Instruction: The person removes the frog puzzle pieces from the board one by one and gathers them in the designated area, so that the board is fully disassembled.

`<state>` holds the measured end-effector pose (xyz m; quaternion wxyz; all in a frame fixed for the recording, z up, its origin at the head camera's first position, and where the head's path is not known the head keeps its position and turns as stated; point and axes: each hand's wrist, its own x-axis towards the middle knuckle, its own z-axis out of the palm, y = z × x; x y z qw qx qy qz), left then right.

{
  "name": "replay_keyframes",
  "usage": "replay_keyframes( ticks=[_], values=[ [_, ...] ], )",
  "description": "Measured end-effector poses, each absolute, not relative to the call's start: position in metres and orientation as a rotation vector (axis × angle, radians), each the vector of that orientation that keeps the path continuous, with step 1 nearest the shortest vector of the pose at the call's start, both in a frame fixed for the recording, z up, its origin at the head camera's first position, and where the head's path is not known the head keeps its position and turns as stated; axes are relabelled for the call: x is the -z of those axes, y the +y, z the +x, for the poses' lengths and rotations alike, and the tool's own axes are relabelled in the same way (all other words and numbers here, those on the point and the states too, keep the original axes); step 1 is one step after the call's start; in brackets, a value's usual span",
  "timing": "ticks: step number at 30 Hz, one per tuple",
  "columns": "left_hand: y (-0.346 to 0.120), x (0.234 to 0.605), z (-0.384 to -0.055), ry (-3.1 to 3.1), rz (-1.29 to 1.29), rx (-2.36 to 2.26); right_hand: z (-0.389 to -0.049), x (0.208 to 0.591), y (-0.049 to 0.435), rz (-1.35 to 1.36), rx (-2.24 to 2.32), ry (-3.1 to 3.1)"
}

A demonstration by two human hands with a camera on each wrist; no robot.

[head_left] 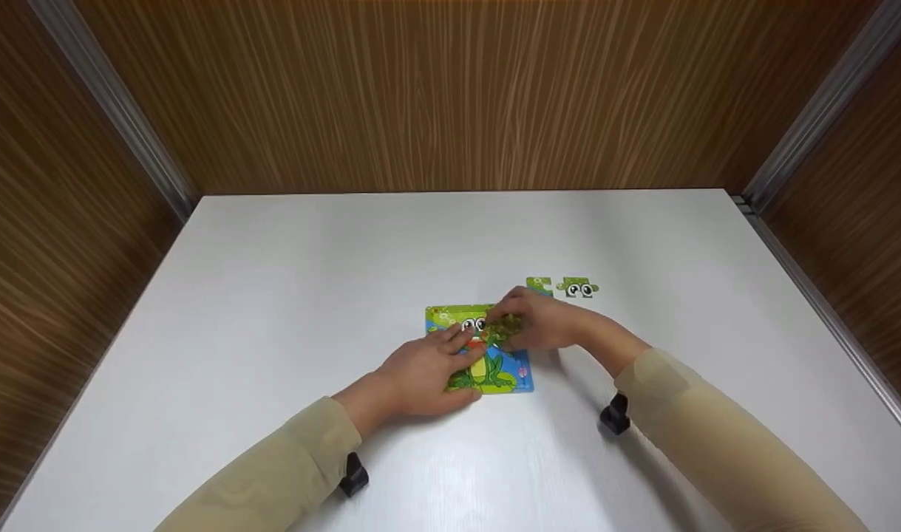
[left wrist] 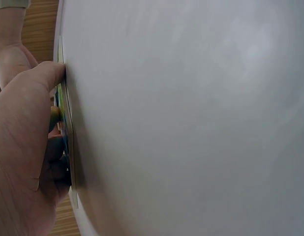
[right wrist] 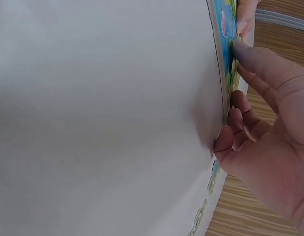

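A frog jigsaw puzzle [head_left: 520, 377] in green and blue lies flat in its thin board on the white table. My left hand [head_left: 428, 369] rests across the puzzle's left side, its extended fingers on the frog and its thumb at the near edge. At the upper right part of the puzzle, my right hand [head_left: 542, 321] pinches a green puzzle piece [head_left: 503, 329] between thumb and fingers, low against the board. The right wrist view shows the right thumb [right wrist: 248, 56] at the puzzle surface; the fingers partly hide the piece.
Beyond the right hand lie two loose pieces: a green and blue corner piece [head_left: 539, 282], partly covered by the hand, and a piece with the frog's eyes [head_left: 578, 288]. Wood-grain panels [head_left: 450, 96] enclose the white table [head_left: 310, 258] at the back and sides.
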<state>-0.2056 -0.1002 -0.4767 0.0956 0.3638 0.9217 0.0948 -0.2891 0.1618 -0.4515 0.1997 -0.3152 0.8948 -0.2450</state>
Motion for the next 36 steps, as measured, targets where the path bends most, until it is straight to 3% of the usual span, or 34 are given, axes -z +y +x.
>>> replay_keyframes(
  ticks=[36],
  values=[
    [-0.100, 0.478, -0.206, 2.746, 1.107, -0.288, -0.280, 0.468, 0.181, -0.969, 0.870, 2.561]
  ],
)
